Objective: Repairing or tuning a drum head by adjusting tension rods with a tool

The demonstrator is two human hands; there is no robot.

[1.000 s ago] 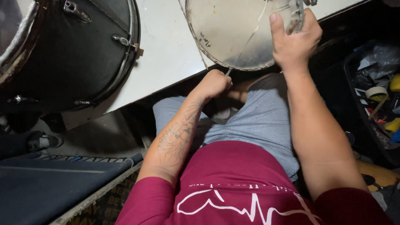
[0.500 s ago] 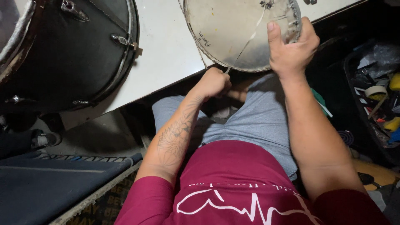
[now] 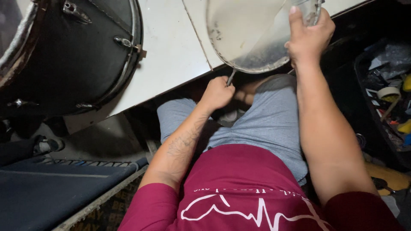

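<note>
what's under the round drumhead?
The drumhead rests on the white table, its near edge overhanging the lap. The right hand grips its rim; the left hand holds a thin tool below. Table beneath is clouded.

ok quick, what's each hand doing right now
Left hand: closed around a thin metal tool at the drum skin's lower edge.
Right hand: closed, gripping the rim of the round drum skin.

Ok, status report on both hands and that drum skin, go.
Right hand shut on drum skin rim, skin overhanging white table edge. Left hand shut on thin metal tool under it. Black drum alongside, apart.
</note>
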